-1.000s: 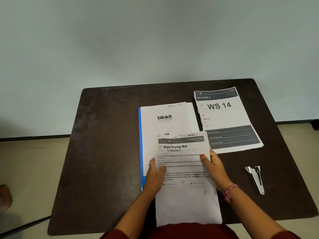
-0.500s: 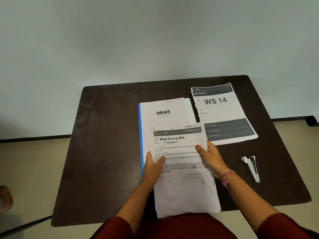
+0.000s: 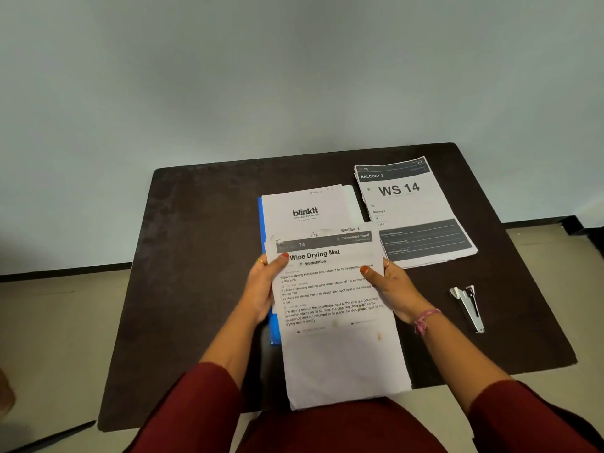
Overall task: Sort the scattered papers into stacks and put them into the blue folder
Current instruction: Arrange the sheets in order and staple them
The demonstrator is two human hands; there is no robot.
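Note:
I hold a stack of white papers headed "Wipe Drying Mat" [image 3: 336, 322] above the table's near edge. My left hand [image 3: 261, 286] grips its left edge with the thumb on top, and my right hand [image 3: 389, 286] grips its right edge the same way. Under and behind the stack lies the blue folder [image 3: 260, 220], of which only the left edge shows. A "blinkit" sheet [image 3: 304, 214] lies on the folder. A second stack headed "WS 14" [image 3: 408, 207] lies to the right of the folder.
A metal stapler [image 3: 469, 307] lies on the dark brown table [image 3: 196, 256] to the right of my right hand. A pale wall stands behind the table, and light floor shows on both sides of it.
Both hands have slid up the sides of the "Wipe Drying Mat" stack toward its top. The stack's far end has lifted slightly off the folder.

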